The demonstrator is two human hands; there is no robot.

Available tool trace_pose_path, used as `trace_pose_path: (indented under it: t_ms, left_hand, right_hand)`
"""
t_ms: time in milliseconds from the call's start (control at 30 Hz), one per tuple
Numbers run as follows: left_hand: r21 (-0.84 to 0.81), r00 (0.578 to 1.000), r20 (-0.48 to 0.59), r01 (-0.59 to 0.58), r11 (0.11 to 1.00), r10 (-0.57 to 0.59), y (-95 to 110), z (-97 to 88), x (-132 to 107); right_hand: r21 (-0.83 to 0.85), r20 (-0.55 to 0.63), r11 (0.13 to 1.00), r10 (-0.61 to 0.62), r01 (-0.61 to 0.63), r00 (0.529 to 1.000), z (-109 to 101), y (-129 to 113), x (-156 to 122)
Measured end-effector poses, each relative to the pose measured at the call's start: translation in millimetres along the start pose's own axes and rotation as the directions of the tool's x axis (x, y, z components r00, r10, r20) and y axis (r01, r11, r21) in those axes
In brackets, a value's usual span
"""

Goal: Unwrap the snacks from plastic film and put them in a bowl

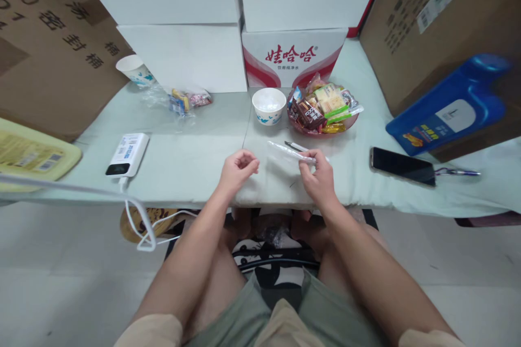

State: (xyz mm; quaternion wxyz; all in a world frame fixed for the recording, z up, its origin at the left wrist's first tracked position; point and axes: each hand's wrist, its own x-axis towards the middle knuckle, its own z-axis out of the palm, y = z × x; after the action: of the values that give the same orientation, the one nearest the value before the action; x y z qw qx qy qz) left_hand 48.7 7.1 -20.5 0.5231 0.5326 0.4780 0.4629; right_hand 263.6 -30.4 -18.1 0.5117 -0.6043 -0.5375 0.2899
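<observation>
My right hand (318,178) pinches a thin, clear plastic wrapper (285,150) just above the table, its free end pointing left. Behind it lies a slim white pen-like item with a dark tip (296,146), partly covered by the fingers. My left hand (239,169) hovers to the left with its fingers curled toward the thumb, and nothing shows in them. Beyond the hands stands a paper cup (269,107) with a blue pattern and something clear inside. Beside the cup, a reddish bowl (297,129) is heaped with packaged snacks.
At left are a power bank (128,154) with a white cable, a yellow bottle (38,154), wrapped sweets (185,100) and a tipped paper cup (135,70). At right lie a phone (402,166) and a blue bottle (448,105). White boxes (183,57) and cartons (423,49) wall the back and sides.
</observation>
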Motion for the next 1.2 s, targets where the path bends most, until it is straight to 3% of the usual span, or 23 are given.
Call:
trace_pose_path:
  t_ms: [133, 233, 333, 500, 600, 700, 867, 1000, 1100, 1200]
  left_hand:
    - [-0.098, 0.974, 0.225, 0.017, 0.995, 0.006, -7.3, 18.4, -1.0]
    - [-0.125, 0.958, 0.286, 0.017, 0.992, 0.02, -6.2, 25.9, -0.2]
    - [-0.048, 0.963, 0.27, 0.016, 0.999, -0.002, 0.5, 27.5, -0.6]
    - [-0.068, 0.967, 0.247, 0.072, 0.995, -0.053, 4.3, 29.0, -4.2]
    - [-0.16, 0.962, 0.238, 0.174, 0.972, -0.133, 1.9, 29.2, -6.1]
    - [-0.11, 0.97, 0.17, 0.194, 0.975, -0.174, 1.4, 26.9, -5.4]
    - [-0.064, 0.984, -0.046, 0.167, 0.984, -0.17, 1.9, 23.3, 1.3]
    - [-0.063, 0.982, -0.032, 0.185, 0.981, -0.187, -2.7, 21.7, 10.1]
    - [-0.024, 0.975, -0.205, 0.082, 0.996, -0.085, -6.8, 16.0, 19.8]
    - [0.081, 0.905, -0.414, -0.074, 0.994, 0.101, -1.0, 9.7, 37.5]
  right_hand:
    - [0.058, 0.208, 0.995, -0.096, 0.086, 0.973, 11.1, -7.2, -13.0]
    - [0.168, 0.334, 0.986, -0.069, 0.013, 0.94, 19.0, -9.4, -19.7]
    - [0.234, 0.333, 0.965, 0.033, -0.116, 0.943, 23.4, -7.3, -20.1]
    - [0.187, 0.102, 0.961, 0.186, -0.203, 0.977, 22.7, -1.6, -12.9]
    - [0.311, 0.284, 0.905, 0.204, -0.291, 0.937, 23.0, -0.2, -9.5]
    - [0.403, 0.414, 0.841, 0.184, -0.361, 0.891, 28.4, 1.0, -6.8]
    - [0.324, 0.285, 0.918, 0.136, -0.229, 0.949, 42.6, 1.6, 3.3]
    - [0.295, 0.251, 0.943, 0.078, -0.153, 0.965, 43.9, 0.9, 15.7]
    - [0.292, 0.231, 0.943, 0.09, -0.157, 0.969, 37.7, 3.6, 23.6]
    - [0.275, 0.243, 0.94, 0.133, -0.2, 0.961, 29.7, 8.3, 28.4]
